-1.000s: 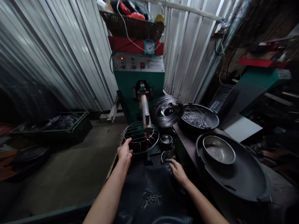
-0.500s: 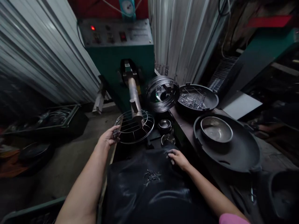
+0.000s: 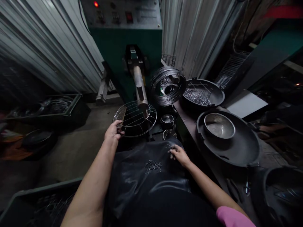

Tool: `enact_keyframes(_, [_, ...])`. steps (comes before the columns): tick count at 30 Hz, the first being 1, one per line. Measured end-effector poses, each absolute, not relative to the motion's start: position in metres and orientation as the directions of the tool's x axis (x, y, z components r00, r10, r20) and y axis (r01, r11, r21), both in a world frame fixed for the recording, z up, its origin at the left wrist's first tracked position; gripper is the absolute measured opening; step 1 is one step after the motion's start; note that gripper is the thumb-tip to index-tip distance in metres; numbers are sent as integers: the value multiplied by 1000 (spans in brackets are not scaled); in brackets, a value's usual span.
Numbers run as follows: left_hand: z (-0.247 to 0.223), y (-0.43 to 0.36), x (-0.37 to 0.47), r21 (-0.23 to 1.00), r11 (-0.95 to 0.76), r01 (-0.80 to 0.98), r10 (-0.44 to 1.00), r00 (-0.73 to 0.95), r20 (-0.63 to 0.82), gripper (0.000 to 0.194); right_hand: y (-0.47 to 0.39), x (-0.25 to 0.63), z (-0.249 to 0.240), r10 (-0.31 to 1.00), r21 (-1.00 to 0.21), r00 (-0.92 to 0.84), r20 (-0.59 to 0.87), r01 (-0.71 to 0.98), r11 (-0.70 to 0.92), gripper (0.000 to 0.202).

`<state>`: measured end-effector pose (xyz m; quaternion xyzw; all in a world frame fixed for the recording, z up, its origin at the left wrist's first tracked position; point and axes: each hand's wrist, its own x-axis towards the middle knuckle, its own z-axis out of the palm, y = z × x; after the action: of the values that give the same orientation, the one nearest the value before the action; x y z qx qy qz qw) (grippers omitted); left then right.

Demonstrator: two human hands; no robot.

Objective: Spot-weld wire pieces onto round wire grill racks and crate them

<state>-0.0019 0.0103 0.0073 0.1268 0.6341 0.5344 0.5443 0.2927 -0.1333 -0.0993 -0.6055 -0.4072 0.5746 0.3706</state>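
My left hand (image 3: 114, 130) grips the left edge of a round wire rack (image 3: 138, 135), fingers closed around its wires. The rack sits below the metal electrode arm (image 3: 139, 88) of a green machine, whose tip overlaps its right side. Over the dark apron (image 3: 134, 189) on my lap, my right hand (image 3: 177, 154) pinches a few short thin wire pieces (image 3: 168, 146) between thumb and fingers. A small heap of similar wire pieces (image 3: 153, 166) lies on the apron, left of that hand.
Two small metal cups (image 3: 167, 119) stand beyond my right hand. A wire coil (image 3: 157, 94) is behind them. To the right, a black pan (image 3: 246, 145) carries a steel bowl (image 3: 219, 126); another pan (image 3: 219, 91) holds wire parts. Green bins (image 3: 78, 108) stand left.
The camera view has tilted down, so the machine sits higher in the picture. The wire rack shifts slightly in my left hand; my right hand stays over the apron with the wire pieces.
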Motion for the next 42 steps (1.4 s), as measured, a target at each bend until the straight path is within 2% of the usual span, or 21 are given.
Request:
enact_keyframes(4, [8, 6, 1, 837, 364, -409, 734, -427, -528, 33, -137, 300, -108, 949, -896, 20, -315, 324, -304, 5])
enact_keyframes(7, [9, 3, 4, 847, 335, -414, 723, -463, -512, 33, -139, 301, -113, 953, -875, 0, -303, 395, -278, 3])
enact_keyframes(10, [10, 1, 8, 846, 311, -434, 718, -476, -508, 33, -137, 301, -114, 939, -879, 30, -344, 342, -333, 3])
enact_keyframes(15, [13, 1, 11, 850, 286, -443, 711, -496, -498, 34, -129, 296, -102, 926, -919, 38, -375, 119, -377, 8])
enact_keyframes(20, [15, 0, 15, 848, 283, -448, 710, -497, -499, 32, -119, 291, -88, 936, -931, -4, -353, 104, -351, 14])
enact_keyframes(24, [17, 0, 15, 837, 282, -469, 700, -497, -514, 33, -121, 288, -89, 922, -898, -46, -385, 250, -362, 8])
enact_keyframes(27, [17, 0, 15, 837, 275, -473, 705, -494, -510, 33, -132, 281, -94, 947, -873, -164, -277, 454, -177, 3])
enact_keyframes(30, [15, 1, 14, 838, 269, -474, 712, -488, -505, 32, -143, 268, -97, 910, -849, -331, -248, 528, -39, 5])
enact_keyframes(33, [12, 2, 14, 837, 280, -471, 710, -485, -511, 32, -144, 261, -98, 871, -857, -312, -380, 473, -204, 5])
enact_keyframes(36, [12, 3, 13, 842, 270, -467, 716, -488, -500, 33, -137, 265, -94, 836, -854, -231, -497, 301, -425, 10])
enact_keyframes(39, [13, 1, 13, 843, 254, -474, 713, -497, -495, 34, -128, 277, -88, 867, -886, -185, -463, 92, -454, 19])
enact_keyframes(42, [13, 0, 13, 844, 244, -477, 718, -496, -488, 35, -119, 285, -82, 887, -901, -178, -427, 5, -433, 29])
